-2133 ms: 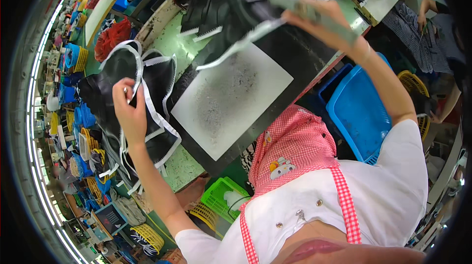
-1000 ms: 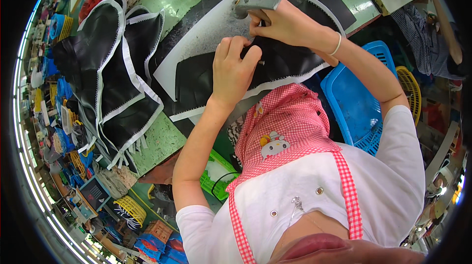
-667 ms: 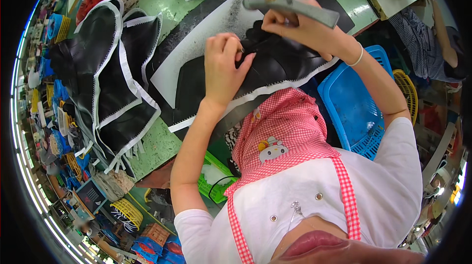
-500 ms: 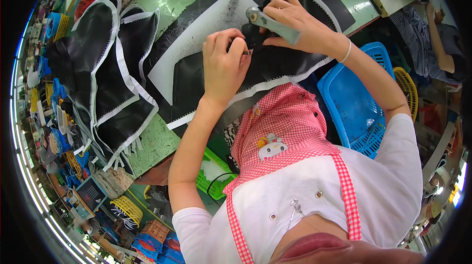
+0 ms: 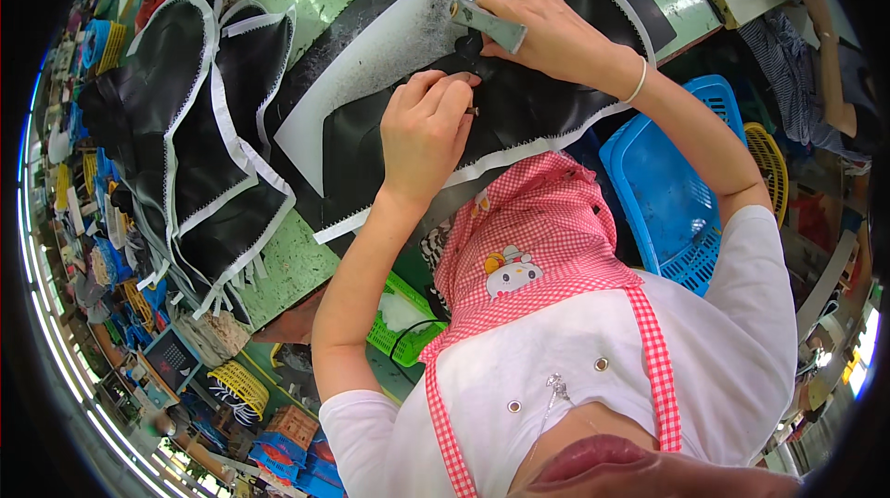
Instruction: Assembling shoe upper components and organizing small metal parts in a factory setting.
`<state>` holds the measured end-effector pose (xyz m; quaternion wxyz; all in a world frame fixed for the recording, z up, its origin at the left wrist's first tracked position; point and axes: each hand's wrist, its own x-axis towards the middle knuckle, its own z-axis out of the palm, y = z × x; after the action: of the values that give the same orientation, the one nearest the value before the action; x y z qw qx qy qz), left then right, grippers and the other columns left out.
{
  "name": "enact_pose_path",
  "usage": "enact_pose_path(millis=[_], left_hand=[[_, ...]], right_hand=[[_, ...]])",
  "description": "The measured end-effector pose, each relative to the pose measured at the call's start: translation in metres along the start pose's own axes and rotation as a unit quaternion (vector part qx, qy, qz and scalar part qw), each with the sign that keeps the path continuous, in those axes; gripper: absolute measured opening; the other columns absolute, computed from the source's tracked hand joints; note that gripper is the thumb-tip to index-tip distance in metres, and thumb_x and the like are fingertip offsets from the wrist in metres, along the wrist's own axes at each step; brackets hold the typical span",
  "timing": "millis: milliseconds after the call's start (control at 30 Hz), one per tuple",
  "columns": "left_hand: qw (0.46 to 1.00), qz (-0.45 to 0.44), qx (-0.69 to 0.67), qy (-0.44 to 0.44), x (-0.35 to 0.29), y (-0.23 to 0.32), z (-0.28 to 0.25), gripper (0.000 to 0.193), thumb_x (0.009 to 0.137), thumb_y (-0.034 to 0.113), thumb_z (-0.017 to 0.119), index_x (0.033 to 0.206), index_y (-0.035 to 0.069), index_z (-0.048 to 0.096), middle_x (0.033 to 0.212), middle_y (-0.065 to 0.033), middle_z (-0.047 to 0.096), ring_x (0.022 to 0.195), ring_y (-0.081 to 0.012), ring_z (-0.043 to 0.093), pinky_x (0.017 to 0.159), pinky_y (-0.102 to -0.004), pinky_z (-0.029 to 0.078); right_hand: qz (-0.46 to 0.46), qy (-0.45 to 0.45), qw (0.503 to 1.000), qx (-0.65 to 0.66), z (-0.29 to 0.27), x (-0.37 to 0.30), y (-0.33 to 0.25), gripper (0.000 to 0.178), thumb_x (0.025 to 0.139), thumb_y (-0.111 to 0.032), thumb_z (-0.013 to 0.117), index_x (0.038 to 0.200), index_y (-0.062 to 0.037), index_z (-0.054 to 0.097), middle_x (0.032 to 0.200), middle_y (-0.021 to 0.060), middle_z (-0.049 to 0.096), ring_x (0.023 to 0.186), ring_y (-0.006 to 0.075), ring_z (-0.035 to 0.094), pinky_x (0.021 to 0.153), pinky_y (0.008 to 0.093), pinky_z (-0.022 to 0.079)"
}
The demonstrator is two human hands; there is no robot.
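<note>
A black leather piece (image 5: pixel 528 95) with white zigzag-stitched edging lies in front of me, its upper edge folded over a speckled whitish layer (image 5: pixel 371 57). My left hand (image 5: pixel 425 127) is closed at that folded edge, thumb and forefinger pinching the black leather. A small dark, metallic-looking bit pokes out by its fingers, too small to name. My right hand (image 5: pixel 556 34) is closed around a hammer, whose grey metal head (image 5: pixel 491 25) sticks out beneath the fingers; the handle is hidden. The hammer head hangs over the fold, a short way beyond my left fingertips.
Stacked black pieces with white edging (image 5: pixel 209 127) lie on the left of the green table (image 5: pixel 297 266), more along its far side. A blue basket (image 5: pixel 658 183) stands at my right, a green basket (image 5: pixel 399 312) below the table edge. Another person's arm (image 5: pixel 820 53) shows far right.
My right hand and the hammer have shifted slightly left and away from me. My left fingers have spread a little along the fold, still pinching the leather.
</note>
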<state>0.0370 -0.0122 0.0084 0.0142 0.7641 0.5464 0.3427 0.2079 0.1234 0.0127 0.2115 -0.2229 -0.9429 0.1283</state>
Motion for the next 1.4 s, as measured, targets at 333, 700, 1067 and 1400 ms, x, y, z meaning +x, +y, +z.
enact_pose_path(millis=[333, 700, 1067, 1400], left_hand=[[1.0, 0.009, -0.022, -0.017, -0.003, -0.003, -0.007, 0.015, 0.073, 0.008, 0.061, 0.087, 0.005, 0.058, 0.094, -0.0047, 0.067, 0.091, -0.0264, 0.06, 0.074, -0.0363, 0.045], [0.975, -0.177, -0.133, 0.038, 0.019, -0.02, -0.03, 0.014, 0.085, 0.006, 0.066, 0.098, 0.005, 0.068, 0.099, -0.0095, 0.062, 0.087, -0.0213, 0.059, 0.074, -0.0337, 0.05], [0.81, -0.338, -0.479, 0.022, 0.028, -0.009, -0.01, 0.018, 0.088, 0.006, 0.068, 0.105, -0.001, 0.07, 0.094, -0.0055, 0.071, 0.083, -0.0096, 0.066, 0.072, -0.0219, 0.054], [0.816, -0.348, -0.461, -0.001, 0.02, -0.022, 0.002, 0.017, 0.089, 0.009, 0.067, 0.104, 0.001, 0.07, 0.092, -0.0065, 0.072, 0.085, -0.0114, 0.068, 0.075, -0.0239, 0.055]], right_hand=[[0.018, -0.019, 0.987, 0.159, -0.05, -0.026, -0.039, 0.023, 0.094, -0.024, 0.061, 0.105, -0.0048, 0.053, 0.066, 0.0187, 0.057, 0.06, 0.0408, 0.056, 0.053, 0.0395, 0.047], [0.144, -0.087, 0.949, 0.267, -0.03, -0.044, -0.034, 0.023, 0.097, -0.021, 0.057, 0.112, -0.004, 0.059, 0.066, 0.0156, 0.053, 0.055, 0.0277, 0.046, 0.055, 0.0336, 0.043], [0.112, -0.089, 0.958, 0.25, -0.03, -0.049, -0.034, 0.022, 0.093, -0.009, 0.057, 0.114, -0.0027, 0.061, 0.095, 0.0182, 0.057, 0.064, 0.0304, 0.054, 0.06, 0.0333, 0.046], [0.077, -0.102, 0.968, 0.217, -0.033, -0.049, -0.034, 0.031, 0.087, 0.001, 0.057, 0.117, -0.0017, 0.064, 0.121, 0.0217, 0.056, 0.073, 0.0329, 0.059, 0.066, 0.0342, 0.048]])
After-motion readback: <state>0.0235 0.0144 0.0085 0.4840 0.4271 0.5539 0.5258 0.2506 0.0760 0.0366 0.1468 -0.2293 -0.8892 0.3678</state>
